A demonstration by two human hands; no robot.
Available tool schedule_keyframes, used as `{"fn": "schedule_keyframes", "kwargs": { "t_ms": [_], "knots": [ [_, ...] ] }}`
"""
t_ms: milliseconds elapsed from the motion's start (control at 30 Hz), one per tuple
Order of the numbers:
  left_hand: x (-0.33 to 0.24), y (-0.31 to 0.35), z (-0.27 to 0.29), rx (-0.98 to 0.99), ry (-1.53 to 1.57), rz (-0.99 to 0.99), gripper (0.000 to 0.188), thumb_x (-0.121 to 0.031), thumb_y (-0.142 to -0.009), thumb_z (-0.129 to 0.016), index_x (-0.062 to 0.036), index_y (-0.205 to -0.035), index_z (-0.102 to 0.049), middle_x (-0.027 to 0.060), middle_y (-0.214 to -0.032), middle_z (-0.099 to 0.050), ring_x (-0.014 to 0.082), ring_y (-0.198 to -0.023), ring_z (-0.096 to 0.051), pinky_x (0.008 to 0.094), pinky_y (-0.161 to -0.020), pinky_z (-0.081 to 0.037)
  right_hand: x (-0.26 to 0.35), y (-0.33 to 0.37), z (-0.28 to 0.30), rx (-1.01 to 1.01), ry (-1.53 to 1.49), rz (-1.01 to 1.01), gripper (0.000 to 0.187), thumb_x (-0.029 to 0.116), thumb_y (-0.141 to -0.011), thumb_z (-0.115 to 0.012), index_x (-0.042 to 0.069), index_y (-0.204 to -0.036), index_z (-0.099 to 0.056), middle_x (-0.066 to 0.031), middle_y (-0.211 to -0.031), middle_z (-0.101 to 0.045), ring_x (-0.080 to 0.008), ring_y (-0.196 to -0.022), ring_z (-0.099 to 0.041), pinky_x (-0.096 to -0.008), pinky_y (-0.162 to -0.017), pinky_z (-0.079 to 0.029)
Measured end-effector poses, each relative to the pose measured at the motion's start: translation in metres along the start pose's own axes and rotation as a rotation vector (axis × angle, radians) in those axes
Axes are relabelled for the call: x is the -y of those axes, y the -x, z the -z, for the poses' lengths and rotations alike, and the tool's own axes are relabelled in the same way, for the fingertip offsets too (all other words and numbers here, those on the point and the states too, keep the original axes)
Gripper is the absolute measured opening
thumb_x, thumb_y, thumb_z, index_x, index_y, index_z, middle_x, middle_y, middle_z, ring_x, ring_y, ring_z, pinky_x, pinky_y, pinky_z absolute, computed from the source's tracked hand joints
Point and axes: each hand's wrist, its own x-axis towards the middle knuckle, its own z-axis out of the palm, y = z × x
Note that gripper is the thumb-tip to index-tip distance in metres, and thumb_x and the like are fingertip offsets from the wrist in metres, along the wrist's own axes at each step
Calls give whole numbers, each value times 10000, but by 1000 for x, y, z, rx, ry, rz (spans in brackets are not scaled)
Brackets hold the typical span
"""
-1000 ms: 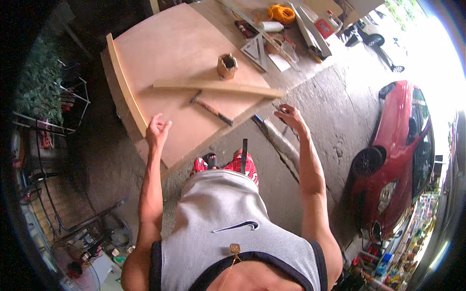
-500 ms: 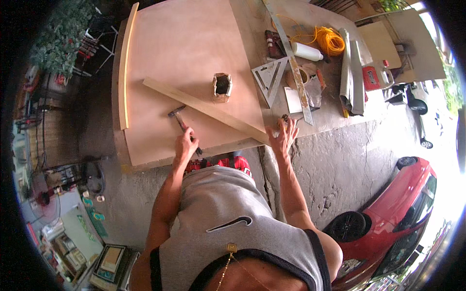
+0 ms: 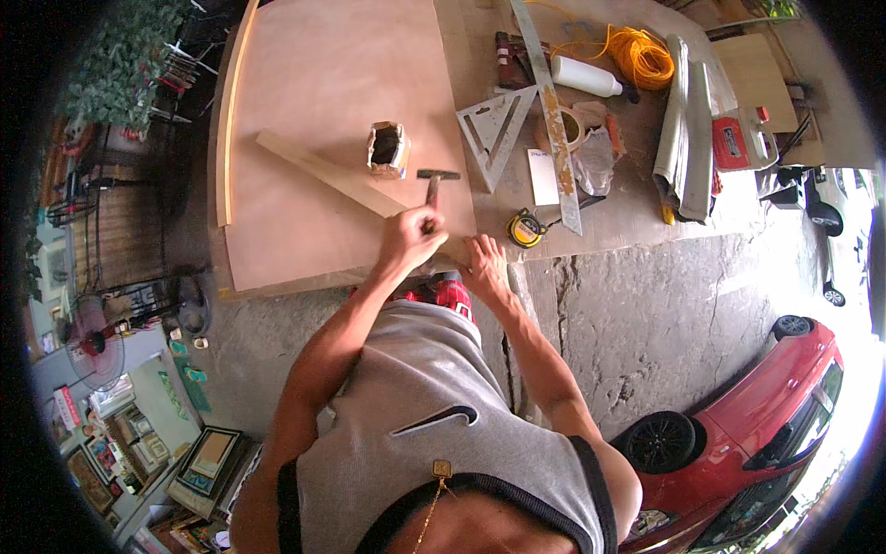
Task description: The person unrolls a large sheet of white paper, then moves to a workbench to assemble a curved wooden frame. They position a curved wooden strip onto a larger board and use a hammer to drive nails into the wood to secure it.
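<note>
My left hand (image 3: 413, 242) is closed around the handle of a hammer (image 3: 438, 174), its head raised above the plywood sheet (image 3: 305, 69). Under that hand runs a long wooden strip (image 3: 323, 174), slanting over the sheet toward the near edge of the table. My right hand (image 3: 485, 268) rests at the strip's near end with its fingers stretched out over it. A small open carton (image 3: 389, 150) with dark contents stands beyond the strip. Right of my right hand lies a yellow and black tape measure (image 3: 526, 228).
A triangular square (image 3: 496, 129), a long metal ruler (image 3: 554, 120), a white bottle (image 3: 586, 77), coiled orange cord (image 3: 641, 58) and a red and white jug (image 3: 741, 143) lie or stand on the right. A thin strip (image 3: 233, 138) lines the sheet's left edge. A red car (image 3: 738, 406) is parked lower right.
My left hand has carried the hammer right, over the strip. My right hand has moved left from beside the tape measure onto the strip's near end, leaving the tape measure in full view.
</note>
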Motion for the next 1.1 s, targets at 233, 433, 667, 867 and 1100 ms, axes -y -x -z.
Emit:
{"fn": "schedule_keyframes", "kwargs": {
  "t_ms": [233, 433, 667, 867, 1100],
  "knots": [
    [14, -65, -79, -98, -251, -212, 437, -186, -665, -758, -52, -1034, -566, 159, -779, -657, 350, -734, -668, 416, -651, -538, 7, 18, -4, -33, 13, -44, 569, 174, -631, -747, 64, -1146, -532, -116, -1056, -509, -309, -1030, -490, -450, -856, -379],
    [27, -117, -118, 12, -288, -209, 693, -193, -697, -720, -94, -1270, -344, 220, -819, -638, 427, -741, -637, 475, -657, -521, 9, 19, -4, -75, -6, -52, 559, 152, -620, -730, 70, -1142, -547, -102, -1066, -518, -292, -1043, -495, -434, -839, -386],
    [26, -136, -121, 155, -267, -270, 783, -375, -800, -688, -57, -1389, -283, 240, -908, -654, 428, -838, -637, 501, -718, -505, -5, 6, 11, -91, -69, 59, 511, 217, -630, -781, 72, -1080, -588, -109, -1029, -559, -309, -991, -542, -439, -808, -433],
    [17, -49, 0, 72, -196, -508, 501, -167, -681, -705, -82, -1161, -592, 90, -978, -653, 253, -937, -614, 393, -849, -480, -12, 35, 42, -58, -62, 73, 516, 175, -628, -777, 58, -1097, -594, -116, -1021, -577, -336, -983, -551, -443, -839, -441],
    [64, 19, 134, 64, -953, -356, 654, -124, -564, -786, -158, -1190, -597, 58, -1179, -595, 254, -1219, -469, 493, -1133, -245, -20, 46, 77, 55, -116, 102, 486, 199, -647, -767, 45, -1077, -603, -125, -1022, -575, -333, -967, -562, -434, -820, -451]
  ]
}}
